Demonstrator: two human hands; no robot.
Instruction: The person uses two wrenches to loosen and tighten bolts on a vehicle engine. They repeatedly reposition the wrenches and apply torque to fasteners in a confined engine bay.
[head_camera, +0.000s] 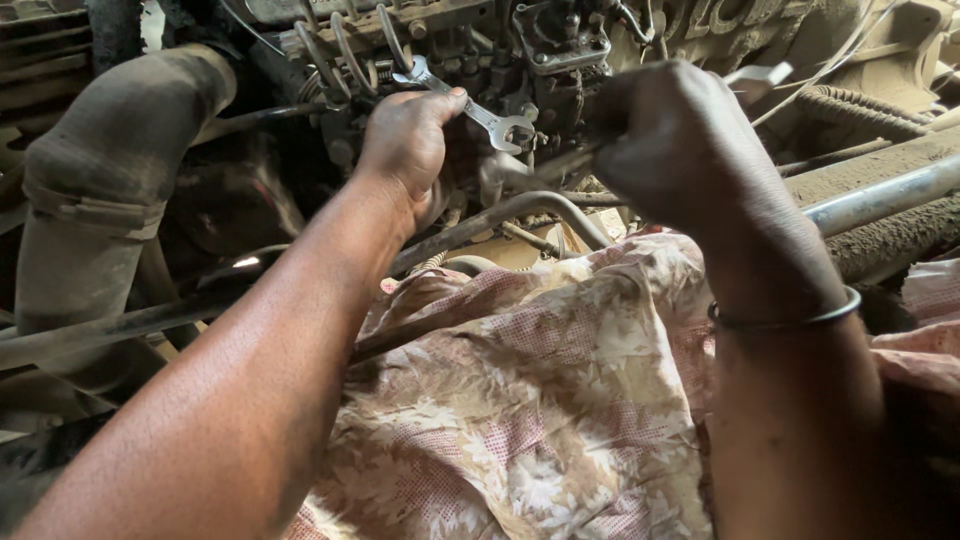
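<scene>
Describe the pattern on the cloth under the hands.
Head view: the cloth is cream with pale leaf shapes and red-dotted patches.

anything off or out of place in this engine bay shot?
One oddity: a floral patterned cloth lies draped over the pipes below the engine, crumpled and stained. Otherwise heavy grime coats the big hose. The left hand grips a double-ended spanner; the right hand is closed near the pump.

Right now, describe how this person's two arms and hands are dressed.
Both forearms are bare, with no sleeves and no gloves. The left hand wears nothing at all. The right hand has a thin, plain silver metal bangle around its wrist; no rings or watch are visible.
</scene>
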